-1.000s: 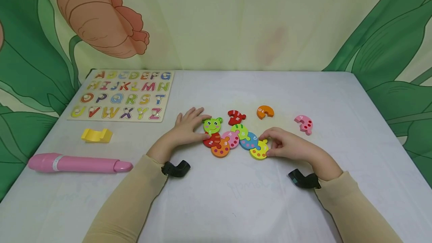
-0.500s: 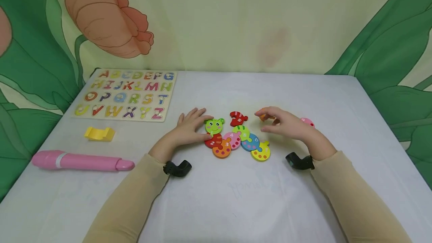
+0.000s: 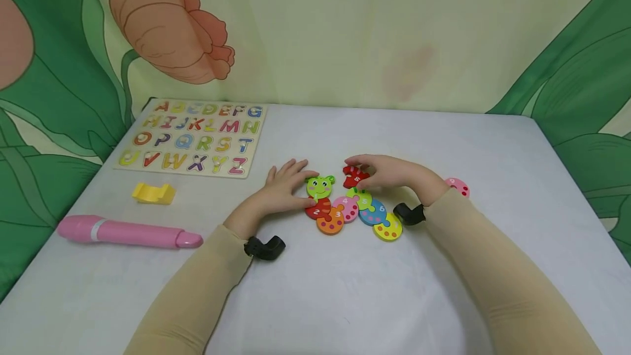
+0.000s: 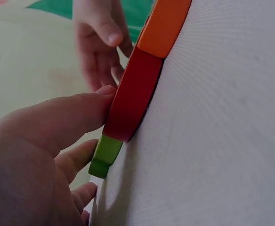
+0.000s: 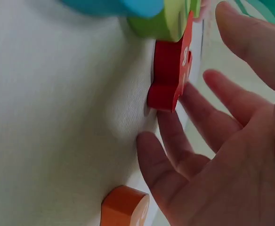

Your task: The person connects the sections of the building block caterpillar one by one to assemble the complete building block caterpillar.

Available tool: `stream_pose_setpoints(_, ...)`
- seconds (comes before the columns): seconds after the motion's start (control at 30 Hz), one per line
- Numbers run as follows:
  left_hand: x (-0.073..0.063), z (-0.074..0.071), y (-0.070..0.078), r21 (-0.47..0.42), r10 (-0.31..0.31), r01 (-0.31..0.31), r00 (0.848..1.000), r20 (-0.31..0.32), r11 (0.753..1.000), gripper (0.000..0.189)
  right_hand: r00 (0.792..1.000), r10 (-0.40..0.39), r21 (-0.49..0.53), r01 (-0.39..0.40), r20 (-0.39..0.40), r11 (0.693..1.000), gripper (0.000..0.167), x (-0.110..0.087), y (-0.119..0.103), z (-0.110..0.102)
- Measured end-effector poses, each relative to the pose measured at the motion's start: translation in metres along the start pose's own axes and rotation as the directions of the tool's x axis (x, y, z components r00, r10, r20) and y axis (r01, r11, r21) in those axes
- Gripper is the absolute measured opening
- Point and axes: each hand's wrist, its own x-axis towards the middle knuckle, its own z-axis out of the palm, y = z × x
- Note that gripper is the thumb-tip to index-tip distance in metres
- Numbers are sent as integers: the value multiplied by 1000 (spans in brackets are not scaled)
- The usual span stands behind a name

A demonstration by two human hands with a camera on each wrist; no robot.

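Note:
In the head view, numbered caterpillar puzzle pieces join in a wavy chain, from the green smiling head (image 3: 320, 187) past the red piece 2 (image 3: 317, 210) to the yellow piece (image 3: 388, 229). My left hand (image 3: 280, 190) lies spread at the left end, its thumb on piece 2 and its index finger at the head. Over the loose red piece 8 (image 3: 353, 178), behind the chain, reaches my right hand (image 3: 394, 172). Its thumb is apart from that piece in the right wrist view, while fingertips (image 5: 194, 101) come right up to its far side.
An orange piece (image 5: 124, 207) lies beside the right hand, which hides it in the head view. A pink piece (image 3: 458, 186) sits farther right. On the left are an alphabet board (image 3: 189, 171), a yellow block (image 3: 154, 194) and a pink microphone-shaped toy (image 3: 133, 233).
My right hand has left the yellow piece, passed over the orange one and moved left to red piece 8. The left hand stays at the caterpillar's head; the whole view shifts slightly.

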Motion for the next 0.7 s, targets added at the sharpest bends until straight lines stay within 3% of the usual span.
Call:
stream_pose_setpoints(0.47, 2, 1, 2, 7, 1, -1, 1000, 13, 1000, 63, 995, 44, 75, -37, -94, 997, 42, -3, 4, -1)
stream_pose_setpoints(0.7, 1, 2, 0, 9, -6, 6, 1000, -4, 1000, 63, 990, 14, 187, 14, -144, 982, 35, -10, 3, -5)
